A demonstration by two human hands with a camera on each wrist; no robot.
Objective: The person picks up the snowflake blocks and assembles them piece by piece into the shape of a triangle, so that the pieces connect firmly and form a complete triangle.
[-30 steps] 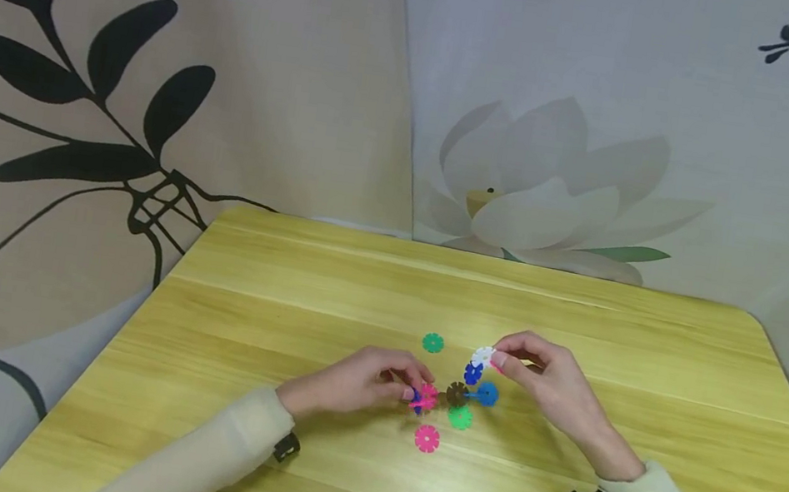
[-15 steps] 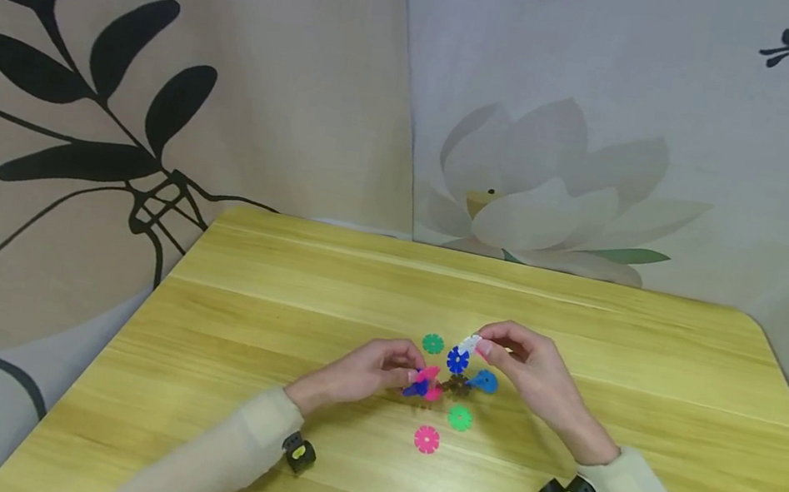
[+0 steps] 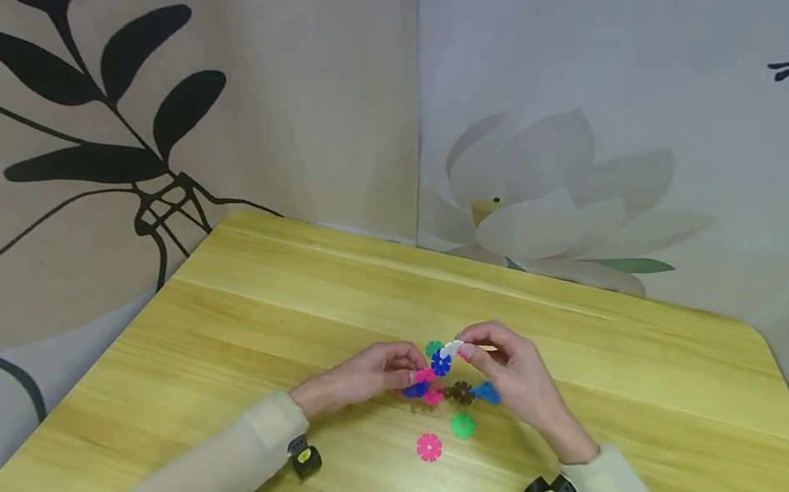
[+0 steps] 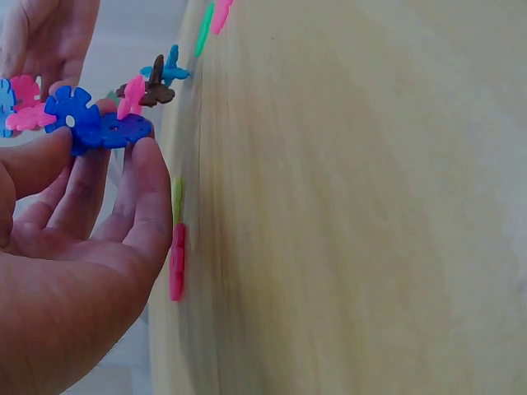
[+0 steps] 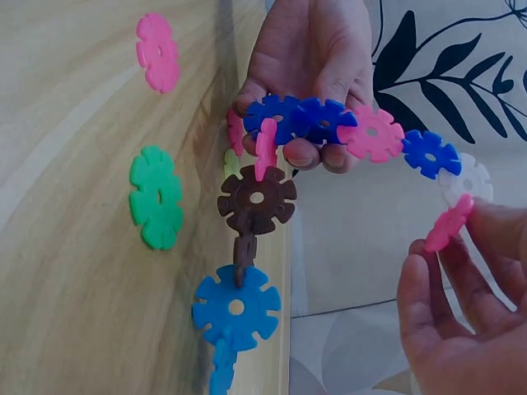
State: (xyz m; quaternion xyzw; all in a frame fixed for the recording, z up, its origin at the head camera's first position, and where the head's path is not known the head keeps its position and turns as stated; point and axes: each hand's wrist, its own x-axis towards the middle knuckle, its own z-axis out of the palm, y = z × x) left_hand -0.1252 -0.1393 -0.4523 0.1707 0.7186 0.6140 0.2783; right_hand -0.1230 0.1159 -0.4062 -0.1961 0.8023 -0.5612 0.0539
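Note:
My left hand [image 3: 377, 370] pinches a chain of slotted plastic snowflake discs by its dark blue discs [image 5: 278, 119]. From there the chain runs through a pink disc [image 5: 265, 150], a brown disc [image 5: 257, 198] and a light blue disc [image 5: 236, 306]. Another pink disc [image 5: 371, 132] juts from the held end. Between thumb and fingers, my right hand [image 3: 516, 372] holds a small pink disc [image 5: 450, 223] joined to a white disc [image 5: 467, 179] and a blue disc [image 5: 431, 154]. That blue disc meets the jutting pink one; whether they are slotted together I cannot tell.
Loose discs lie flat on the wooden table [image 3: 283, 281]: a green disc [image 3: 463, 425] and a pink disc [image 3: 429, 448] nearer me, another green disc [image 3: 434, 348] behind the hands. A patterned wall covering [image 3: 324, 102] rises behind the table's far edge.
The right hand has come left, bringing its white and blue discs up against the left hand's pink disc. The left hand has lifted and turned its chain slightly.

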